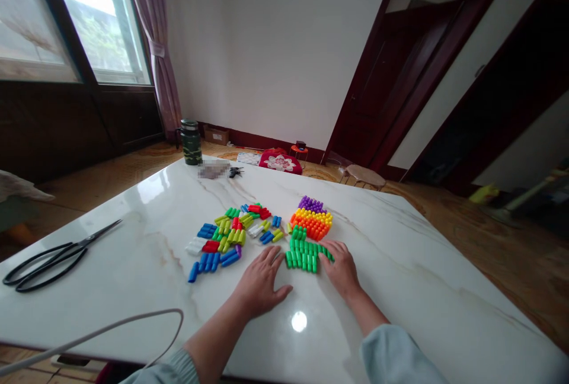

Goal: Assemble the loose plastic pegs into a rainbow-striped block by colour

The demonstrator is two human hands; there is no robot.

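Green plastic tubes [302, 256], shaped like small caps, lie side by side in rows in front of me. My right hand [342, 268] is at the right end of these rows, its thumb and fingers closed around a green tube there. On the left side of the green rows, my left hand [261, 283] rests low over the table with its fingers stretched and thumb apart, holding nothing. Behind the green ones stand packed rows of orange tubes [311, 227], yellow tubes [315, 216] and purple tubes [311, 204]. A loose mixed pile of tubes [231, 233] in several colours spreads to the left.
Large black-handled scissors [57, 259] lie at the table's left. A grey cable [120, 319] loops over the near left edge. On the far corner of the white marble-look table [422, 289] stand a camouflage flask [191, 143] and a small black object [235, 172]. A stool [364, 176] stands beyond.
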